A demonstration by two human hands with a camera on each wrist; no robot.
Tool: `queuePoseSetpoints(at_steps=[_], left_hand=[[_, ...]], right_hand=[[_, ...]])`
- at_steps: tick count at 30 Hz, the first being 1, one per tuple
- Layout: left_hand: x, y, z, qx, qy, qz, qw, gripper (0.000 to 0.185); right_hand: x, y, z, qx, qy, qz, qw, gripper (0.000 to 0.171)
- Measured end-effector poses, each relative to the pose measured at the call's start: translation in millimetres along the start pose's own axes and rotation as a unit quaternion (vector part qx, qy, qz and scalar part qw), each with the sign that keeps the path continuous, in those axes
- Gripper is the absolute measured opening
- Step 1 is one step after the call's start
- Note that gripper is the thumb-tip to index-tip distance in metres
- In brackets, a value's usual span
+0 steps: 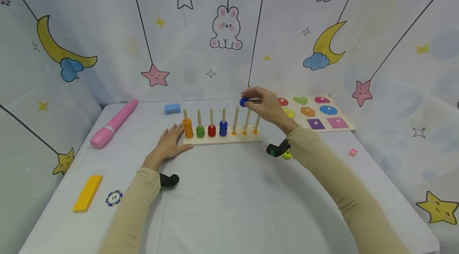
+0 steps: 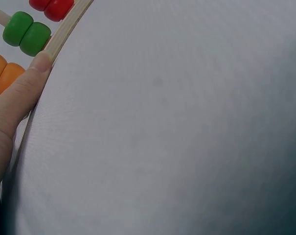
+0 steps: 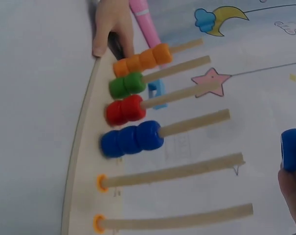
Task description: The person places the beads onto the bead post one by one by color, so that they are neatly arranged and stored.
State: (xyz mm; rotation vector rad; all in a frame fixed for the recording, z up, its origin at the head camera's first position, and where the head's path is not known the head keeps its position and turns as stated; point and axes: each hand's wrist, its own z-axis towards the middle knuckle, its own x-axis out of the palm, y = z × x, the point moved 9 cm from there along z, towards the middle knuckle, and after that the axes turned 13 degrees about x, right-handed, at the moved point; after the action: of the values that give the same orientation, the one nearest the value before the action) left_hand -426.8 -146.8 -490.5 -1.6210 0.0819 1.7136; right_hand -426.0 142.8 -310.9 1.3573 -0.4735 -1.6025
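Note:
A wooden peg board point(image 1: 229, 140) stands on the table with a row of upright pegs. From the left, its pegs carry several orange beads point(image 1: 188, 127), two green beads point(image 1: 200, 131), two red beads point(image 1: 212, 130) and three blue beads point(image 1: 223, 128); the three pegs at the right are bare. My left hand point(image 1: 170, 142) rests at the board's left end, fingers extended, thumb point(image 2: 41, 63) against the front edge. Above the bare pegs, my right hand point(image 1: 264, 104) pinches a blue bead point(image 3: 291, 149) between thumb and fingertips, higher than the peg tops.
Behind my right hand lies a shape puzzle board point(image 1: 338, 126). A pink wand-like object point(image 1: 112, 124), a light blue block point(image 1: 172, 109), a yellow block point(image 1: 87, 193) and a poker chip point(image 1: 114, 198) are on the left. A yellow-green object point(image 1: 286, 154) sits under my right wrist.

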Motion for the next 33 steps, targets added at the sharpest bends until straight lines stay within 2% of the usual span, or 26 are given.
queuePoseSetpoints(at_steps=[7, 13, 22, 28, 33], left_hand=[[2.3, -1.0, 1.6, -0.003, 0.014, 0.004, 0.9999, 0.09], [1.0, -1.4, 1.4, -0.009, 0.013, 0.005, 0.9999, 0.091], [1.0, -1.6, 0.4, -0.009, 0.013, 0.005, 0.9999, 0.091], [1.2, 0.2, 0.8, -0.013, 0.017, 0.003, 0.9998, 0.091], [0.4, 2.0, 0.2, -0.012, 0.015, 0.002, 0.9998, 0.091]], right_hand=[[41, 3, 19, 0.016, 0.032, -0.018, 0.999, 0.032], [61, 8, 23, 0.0, 0.038, -0.049, 0.998, 0.03], [67, 6, 24, -0.006, 0.033, -0.073, 0.997, 0.031], [64, 11, 24, -0.022, 0.024, -0.083, 0.996, 0.031], [64, 12, 25, -0.019, 0.021, -0.085, 0.996, 0.03]])
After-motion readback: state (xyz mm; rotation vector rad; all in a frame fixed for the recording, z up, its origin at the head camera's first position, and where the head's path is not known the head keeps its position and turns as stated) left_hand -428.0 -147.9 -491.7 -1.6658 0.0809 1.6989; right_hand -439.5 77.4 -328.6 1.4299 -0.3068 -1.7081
